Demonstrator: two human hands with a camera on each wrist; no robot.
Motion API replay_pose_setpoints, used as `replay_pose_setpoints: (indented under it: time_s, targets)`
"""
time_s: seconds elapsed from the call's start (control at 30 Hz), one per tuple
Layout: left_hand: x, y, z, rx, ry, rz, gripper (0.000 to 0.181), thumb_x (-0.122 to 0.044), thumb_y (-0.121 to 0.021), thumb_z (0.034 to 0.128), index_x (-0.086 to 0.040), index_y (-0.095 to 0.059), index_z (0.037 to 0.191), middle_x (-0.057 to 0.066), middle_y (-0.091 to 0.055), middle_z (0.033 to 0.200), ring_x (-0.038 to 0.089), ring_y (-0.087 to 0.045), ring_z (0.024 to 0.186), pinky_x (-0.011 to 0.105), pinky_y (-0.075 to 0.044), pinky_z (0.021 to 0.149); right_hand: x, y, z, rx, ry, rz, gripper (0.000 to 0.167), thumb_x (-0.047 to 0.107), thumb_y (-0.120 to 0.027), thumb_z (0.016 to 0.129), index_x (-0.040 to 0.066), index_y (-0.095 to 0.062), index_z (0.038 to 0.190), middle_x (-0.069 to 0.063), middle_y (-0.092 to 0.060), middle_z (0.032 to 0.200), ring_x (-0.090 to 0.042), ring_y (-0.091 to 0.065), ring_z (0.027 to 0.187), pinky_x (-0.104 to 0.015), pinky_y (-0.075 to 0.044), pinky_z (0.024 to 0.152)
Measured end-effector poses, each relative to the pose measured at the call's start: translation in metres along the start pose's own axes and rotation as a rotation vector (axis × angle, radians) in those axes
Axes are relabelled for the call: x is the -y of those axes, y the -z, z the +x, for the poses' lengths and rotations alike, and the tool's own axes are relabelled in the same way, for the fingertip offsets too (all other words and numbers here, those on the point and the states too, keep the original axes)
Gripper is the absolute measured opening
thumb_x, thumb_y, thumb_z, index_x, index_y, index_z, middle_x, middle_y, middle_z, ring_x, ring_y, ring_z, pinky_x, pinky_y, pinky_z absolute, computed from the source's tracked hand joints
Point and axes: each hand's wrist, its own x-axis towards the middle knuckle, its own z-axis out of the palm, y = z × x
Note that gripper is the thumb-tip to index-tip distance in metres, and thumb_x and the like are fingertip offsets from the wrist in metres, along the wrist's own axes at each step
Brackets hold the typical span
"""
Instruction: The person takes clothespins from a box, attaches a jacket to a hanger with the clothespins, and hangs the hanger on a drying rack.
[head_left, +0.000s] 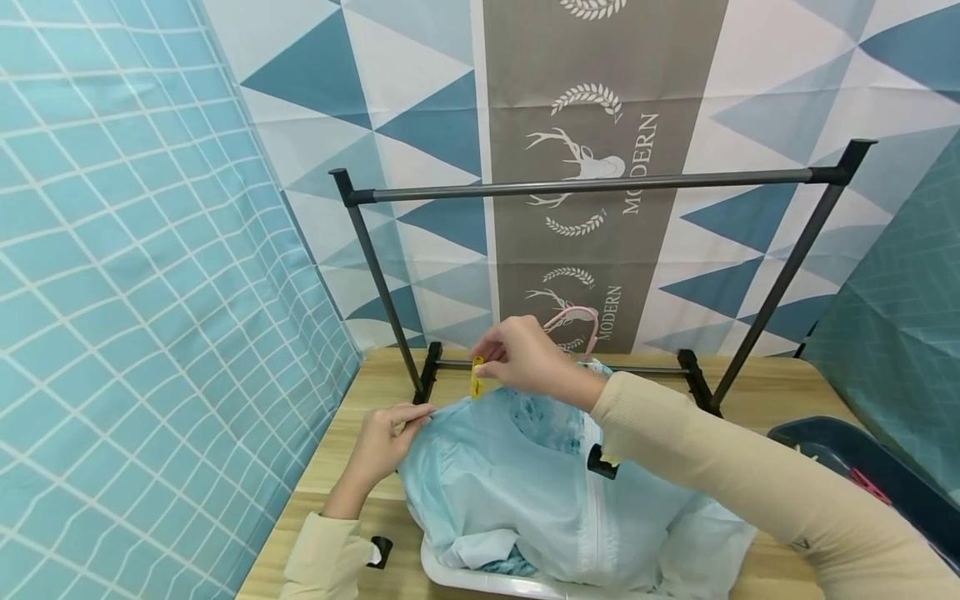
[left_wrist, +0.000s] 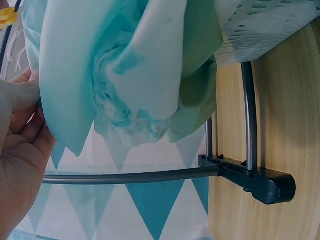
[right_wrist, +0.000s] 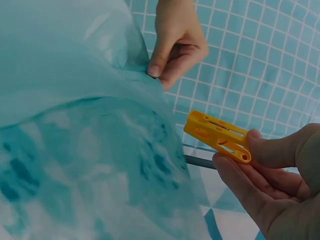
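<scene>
A light blue jacket (head_left: 517,492) with a white front zip (head_left: 592,508) hangs over a white basket (head_left: 495,582). Above its collar shows the hook of a pink hanger (head_left: 596,321). My left hand (head_left: 386,437) pinches the jacket's shoulder edge between thumb and fingers. In my right hand (head_left: 528,358) a yellow clothespin (right_wrist: 217,135) is held by one end between thumb and fingers. Its other end points at the shoulder, a little inward of my left fingers. Whether it touches the cloth I cannot tell.
Behind the jacket a black clothes rack (head_left: 570,187) stands on the wooden table (head_left: 337,462). At the right sits a dark basin (head_left: 813,429) with a pink clothespin (head_left: 870,486) and other small pieces inside. Blue tiled-pattern cloth (head_left: 135,292) covers the left side.
</scene>
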Motion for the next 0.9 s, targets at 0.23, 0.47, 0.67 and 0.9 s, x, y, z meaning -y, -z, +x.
replay_pose_setpoints:
  time_s: [0.23, 0.47, 0.67, 0.9]
  targets:
    - [0.001, 0.001, 0.001, -0.004, -0.029, 0.012, 0.021, 0.014, -0.074, 0.0836, 0.005, -0.08, 0.101, 0.016, -0.079, 0.094, 0.021, -0.075, 0.079, 0.025, -0.055, 0.06, 0.004, -0.019, 0.01, -0.021, 0.013, -0.017, 0.006, 0.004, -0.079, 0.089, 0.003, -0.081, 0.094, -0.009, -0.079, 0.087, -0.017, -0.075, 0.077, -0.021, -0.059, 0.069]
    - [0.0, 0.001, 0.007, -0.009, -0.07, 0.02, 0.022, 0.014, -0.074, 0.0831, 0.004, -0.08, 0.102, 0.016, -0.079, 0.094, 0.026, -0.076, 0.079, 0.026, -0.058, 0.062, 0.006, -0.032, 0.017, -0.04, 0.029, -0.025, 0.003, 0.002, -0.079, 0.089, 0.002, -0.082, 0.089, -0.009, -0.079, 0.085, -0.019, -0.074, 0.077, -0.022, -0.059, 0.069]
    - [-0.005, 0.002, 0.01, 0.028, -0.042, 0.027, 0.022, 0.012, -0.074, 0.0854, 0.003, -0.08, 0.104, 0.016, -0.079, 0.096, 0.028, -0.076, 0.08, 0.03, -0.061, 0.066, 0.005, -0.038, 0.017, -0.004, -0.032, -0.01, 0.004, 0.0, -0.078, 0.089, 0.002, -0.081, 0.091, -0.01, -0.079, 0.087, -0.02, -0.074, 0.079, -0.025, -0.06, 0.07]
    - [-0.004, 0.004, 0.009, 0.033, -0.042, 0.03, 0.021, 0.013, -0.073, 0.0852, 0.005, -0.079, 0.103, 0.018, -0.078, 0.096, 0.028, -0.075, 0.078, 0.028, -0.059, 0.063, 0.006, -0.036, 0.02, 0.17, -0.098, -0.028, 0.028, 0.009, -0.075, 0.094, -0.004, -0.073, 0.119, -0.016, -0.076, 0.109, -0.025, -0.074, 0.099, -0.032, -0.061, 0.085]
